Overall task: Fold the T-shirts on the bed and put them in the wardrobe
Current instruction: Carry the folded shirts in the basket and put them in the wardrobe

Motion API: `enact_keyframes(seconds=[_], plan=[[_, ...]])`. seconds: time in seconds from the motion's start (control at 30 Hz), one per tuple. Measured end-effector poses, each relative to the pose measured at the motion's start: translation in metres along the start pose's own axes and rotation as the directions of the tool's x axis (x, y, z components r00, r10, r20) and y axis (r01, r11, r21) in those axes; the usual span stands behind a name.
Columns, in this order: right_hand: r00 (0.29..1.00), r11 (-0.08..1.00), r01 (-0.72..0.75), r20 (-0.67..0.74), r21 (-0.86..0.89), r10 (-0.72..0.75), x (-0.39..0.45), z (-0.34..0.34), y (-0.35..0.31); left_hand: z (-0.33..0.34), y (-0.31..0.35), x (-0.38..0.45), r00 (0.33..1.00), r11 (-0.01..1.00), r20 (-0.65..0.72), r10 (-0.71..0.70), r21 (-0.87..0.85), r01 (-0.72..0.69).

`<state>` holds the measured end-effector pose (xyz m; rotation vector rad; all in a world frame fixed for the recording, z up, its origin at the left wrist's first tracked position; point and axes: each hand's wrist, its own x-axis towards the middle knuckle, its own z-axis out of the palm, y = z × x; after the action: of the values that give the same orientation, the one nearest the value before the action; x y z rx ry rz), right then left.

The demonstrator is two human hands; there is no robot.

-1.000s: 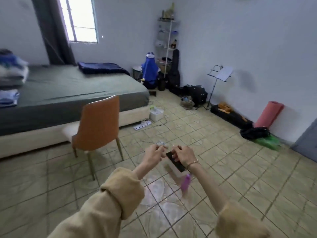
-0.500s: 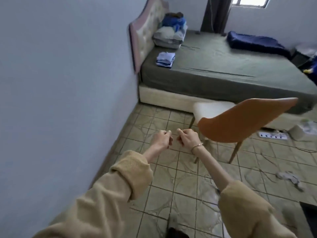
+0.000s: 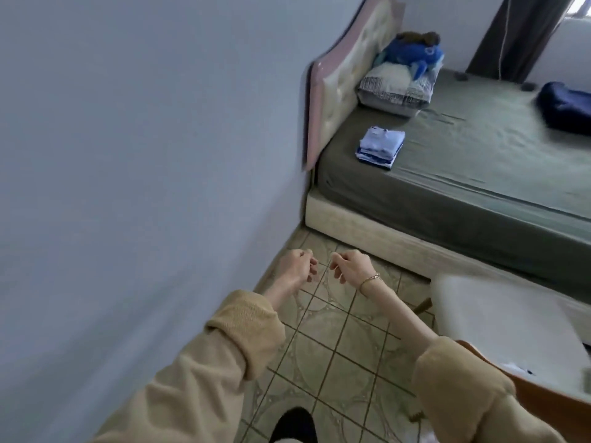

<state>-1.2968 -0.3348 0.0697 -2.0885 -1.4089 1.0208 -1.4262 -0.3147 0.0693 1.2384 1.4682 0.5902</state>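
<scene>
Folded T-shirts [image 3: 380,148] on bed [image 3: 479,174] (well beyond both empty hands)

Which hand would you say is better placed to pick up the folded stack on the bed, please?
Probably the right hand. Both hands are empty, with curled fingers, over the floor short of the bed. The stack lies ahead and to the right, nearer the right hand than the left hand.

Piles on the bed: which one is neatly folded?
The small folded T-shirt stack near the bed's edge; the pile by the headboard is a pillow under blue things.
</scene>
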Motion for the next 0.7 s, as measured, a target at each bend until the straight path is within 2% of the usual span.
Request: enact_keyframes(seconds=[0.33, 0.53, 0.7], plan=[[1.0, 1.0, 0.001, -0.015, 0.029, 0.0, 0.227, -0.078, -0.036, 0.02, 0.101, 0.228, 1.0, 1.0, 0.002, 0.016, 0.018, -0.016], [0.999, 0.999, -0.043, -0.009, 0.021, 0.043, 0.366, -0.125, -0.051, 0.04, 0.157, 0.361, 0.999, 0.999, 0.015, -0.046, -0.005, 0.046], [0.996, 0.996, -0.089, -0.01, 0.025, 0.089, 0.459, -0.159, -0.048, 0.061, 0.191, 0.44, 0.98, 0.981, 0.099, -0.17, -0.076, 0.178]])
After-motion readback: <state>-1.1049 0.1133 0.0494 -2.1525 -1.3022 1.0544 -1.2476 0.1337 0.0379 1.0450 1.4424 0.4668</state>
